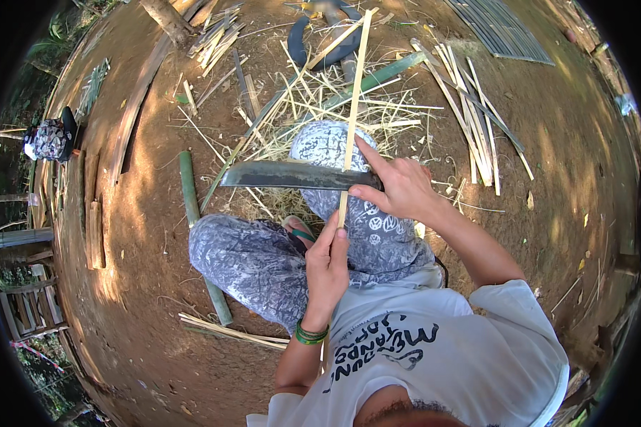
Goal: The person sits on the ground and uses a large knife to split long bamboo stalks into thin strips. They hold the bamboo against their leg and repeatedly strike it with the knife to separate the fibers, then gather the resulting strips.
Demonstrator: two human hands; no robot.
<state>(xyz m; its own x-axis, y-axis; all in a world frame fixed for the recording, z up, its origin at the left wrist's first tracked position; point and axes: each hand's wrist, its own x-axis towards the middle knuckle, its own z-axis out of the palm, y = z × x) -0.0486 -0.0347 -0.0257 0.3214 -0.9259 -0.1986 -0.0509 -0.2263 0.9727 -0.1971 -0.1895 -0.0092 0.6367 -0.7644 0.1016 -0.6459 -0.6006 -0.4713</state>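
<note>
My left hand is closed around the near end of a long, pale bamboo strip, which points away from me over my right knee. My right hand grips a machete, its handle mostly hidden by the palm. The dark, broad blade lies across the strip and points left, touching or very close to it. My right index finger reaches along the strip beyond the blade, and the thumb rests near the blade's base. Both hands are above my right leg, in patterned grey trousers.
Thin shavings cover the ground beyond my knees, around a green bamboo pole. Split strips lie at right, another bundle at far left. A green bamboo length lies left. Another person is at the far left.
</note>
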